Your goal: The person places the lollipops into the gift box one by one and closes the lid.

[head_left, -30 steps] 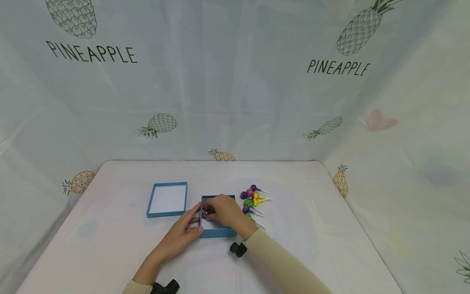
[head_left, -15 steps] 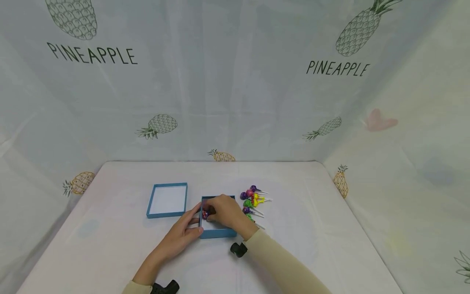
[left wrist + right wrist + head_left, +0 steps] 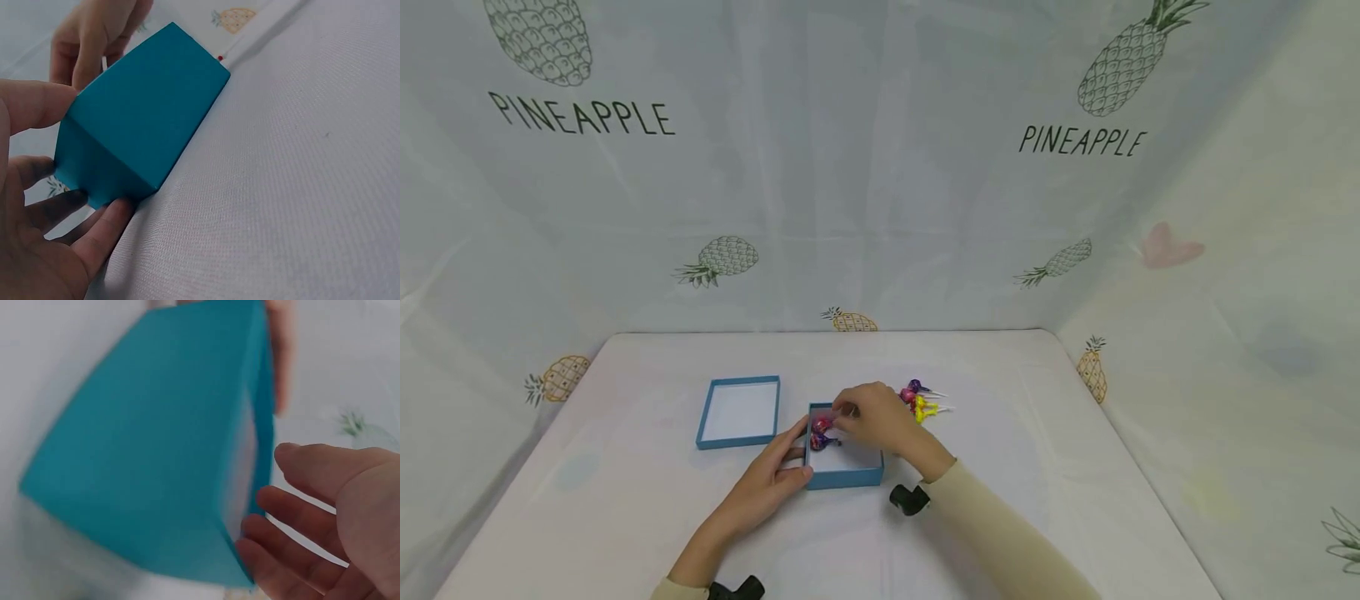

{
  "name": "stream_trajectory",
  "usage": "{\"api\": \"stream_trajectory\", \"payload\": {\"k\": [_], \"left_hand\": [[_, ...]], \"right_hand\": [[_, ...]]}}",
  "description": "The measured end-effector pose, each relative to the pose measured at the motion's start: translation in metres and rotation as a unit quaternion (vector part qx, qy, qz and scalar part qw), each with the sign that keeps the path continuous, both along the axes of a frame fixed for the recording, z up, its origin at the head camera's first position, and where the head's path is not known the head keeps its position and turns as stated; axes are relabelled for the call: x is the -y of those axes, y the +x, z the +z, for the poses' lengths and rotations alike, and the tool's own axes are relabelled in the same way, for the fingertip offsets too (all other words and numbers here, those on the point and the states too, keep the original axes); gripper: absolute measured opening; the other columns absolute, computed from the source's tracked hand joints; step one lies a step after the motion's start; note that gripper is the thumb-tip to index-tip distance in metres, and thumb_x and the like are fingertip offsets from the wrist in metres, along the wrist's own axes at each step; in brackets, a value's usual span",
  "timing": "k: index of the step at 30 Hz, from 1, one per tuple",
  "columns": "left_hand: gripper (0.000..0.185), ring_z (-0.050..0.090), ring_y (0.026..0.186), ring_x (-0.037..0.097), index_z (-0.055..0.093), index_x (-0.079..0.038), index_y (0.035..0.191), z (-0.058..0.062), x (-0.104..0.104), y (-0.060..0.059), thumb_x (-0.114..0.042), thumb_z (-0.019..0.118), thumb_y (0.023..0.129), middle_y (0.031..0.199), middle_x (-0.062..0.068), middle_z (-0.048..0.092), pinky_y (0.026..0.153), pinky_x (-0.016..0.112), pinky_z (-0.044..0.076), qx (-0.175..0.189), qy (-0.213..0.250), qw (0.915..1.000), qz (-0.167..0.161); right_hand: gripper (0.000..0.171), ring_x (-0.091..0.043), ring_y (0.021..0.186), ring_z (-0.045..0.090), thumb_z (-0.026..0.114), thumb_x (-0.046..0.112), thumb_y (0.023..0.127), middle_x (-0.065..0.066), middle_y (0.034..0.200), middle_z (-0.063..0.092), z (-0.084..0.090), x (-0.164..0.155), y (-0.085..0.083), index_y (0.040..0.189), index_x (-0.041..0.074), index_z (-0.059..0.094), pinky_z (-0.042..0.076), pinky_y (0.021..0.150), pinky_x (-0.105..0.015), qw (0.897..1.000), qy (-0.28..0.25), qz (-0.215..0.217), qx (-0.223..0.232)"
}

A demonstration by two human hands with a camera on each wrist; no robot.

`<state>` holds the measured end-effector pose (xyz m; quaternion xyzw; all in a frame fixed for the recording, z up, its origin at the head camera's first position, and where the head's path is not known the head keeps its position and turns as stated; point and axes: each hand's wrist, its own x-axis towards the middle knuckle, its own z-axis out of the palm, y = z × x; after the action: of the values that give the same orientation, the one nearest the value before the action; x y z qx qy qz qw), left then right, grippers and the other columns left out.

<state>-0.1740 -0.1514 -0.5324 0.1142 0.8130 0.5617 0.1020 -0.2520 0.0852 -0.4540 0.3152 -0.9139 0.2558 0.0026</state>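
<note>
A blue box (image 3: 844, 479) with a white inside stands on the table. My left hand (image 3: 769, 482) rests against its left side, with the fingers spread along the wall and the thumb at the near corner. Two wrapped lollipops (image 3: 818, 440) lie at the left inside the box. Over the box's right rear part is my right hand (image 3: 880, 421). The right wrist view shows its thumb apart from the loosely bent fingers (image 3: 300, 512), with nothing seen between them. A thin white stick shows by that hand in the left wrist view; whether it is touched is unclear.
Right of the box lie several lollipops (image 3: 922, 407) with purple, red and yellow wrappers, partly hidden by my right hand. A shallow blue lid (image 3: 737, 443) with a white inside lies to the left. Pineapple-print cloth (image 3: 880, 167) hangs behind the white table (image 3: 1037, 500).
My right hand has drawn back rightward and up from the left part of the box, leaving the lollipops there in view. The left hand stays at the box's side.
</note>
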Motion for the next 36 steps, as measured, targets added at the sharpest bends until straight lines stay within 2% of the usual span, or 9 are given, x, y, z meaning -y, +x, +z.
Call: {"api": "stream_trajectory", "payload": {"k": [4,8,13,20,26,36], "left_hand": [[0.074,0.053,0.143,0.033,0.031,-0.034,0.169,0.0,-0.003,-0.001,-0.034,0.068,0.104,0.167,0.011,0.04,0.104,0.031,0.055,0.006,-0.014,0.9999,0.007],[0.075,0.053,0.143,0.032,0.031,-0.035,0.168,-0.001,-0.003,-0.001,-0.036,0.069,0.103,0.167,0.01,0.04,0.103,0.026,0.053,0.013,-0.017,0.9997,0.012],[0.075,0.051,0.144,0.032,0.031,-0.037,0.168,0.0,-0.002,0.0,-0.037,0.07,0.103,0.168,0.009,0.039,0.101,0.021,0.05,0.013,-0.009,0.9998,0.009],[0.075,0.052,0.144,0.032,0.032,-0.035,0.168,0.001,-0.002,0.0,-0.035,0.07,0.103,0.168,0.01,0.04,0.101,0.021,0.051,0.014,-0.007,0.9998,0.009],[0.076,0.052,0.144,0.032,0.031,-0.033,0.168,0.0,-0.002,0.0,-0.036,0.07,0.103,0.167,0.01,0.04,0.103,0.024,0.051,0.01,-0.014,0.9998,0.007],[0.075,0.053,0.144,0.032,0.031,-0.032,0.169,0.001,-0.003,0.001,-0.036,0.069,0.104,0.168,0.01,0.039,0.105,0.027,0.052,0.01,-0.02,0.9997,0.01]], "right_hand": [[0.018,-0.011,0.086,0.068,0.079,0.016,0.098,-0.001,0.099,0.078,0.012,-0.029,-0.006,0.113,0.007,0.08,0.058,0.075,-0.025,0.999,-0.031,-0.018,-0.007],[0.017,-0.015,0.088,0.072,0.078,0.015,0.098,-0.004,0.105,0.079,0.019,-0.058,-0.018,0.114,0.009,0.079,0.06,0.076,-0.028,0.998,-0.049,-0.037,-0.006],[0.021,-0.022,0.092,0.075,0.079,0.013,0.097,-0.012,0.115,0.078,0.019,-0.091,-0.037,0.117,0.008,0.078,0.063,0.081,-0.036,0.996,-0.048,-0.074,-0.003],[0.027,-0.028,0.097,0.074,0.079,0.013,0.097,-0.016,0.123,0.075,0.006,-0.12,-0.053,0.122,0.004,0.076,0.062,0.089,-0.045,0.993,-0.029,-0.114,0.006],[0.03,-0.033,0.105,0.073,0.077,0.012,0.098,-0.016,0.127,0.074,-0.012,-0.132,-0.063,0.125,0.002,0.075,0.061,0.092,-0.047,0.991,-0.021,-0.127,0.048],[0.03,-0.023,0.099,0.069,0.077,0.016,0.098,-0.013,0.12,0.074,-0.037,-0.133,-0.072,0.126,0.006,0.076,0.06,0.082,-0.037,0.983,-0.022,-0.145,0.108]]}}
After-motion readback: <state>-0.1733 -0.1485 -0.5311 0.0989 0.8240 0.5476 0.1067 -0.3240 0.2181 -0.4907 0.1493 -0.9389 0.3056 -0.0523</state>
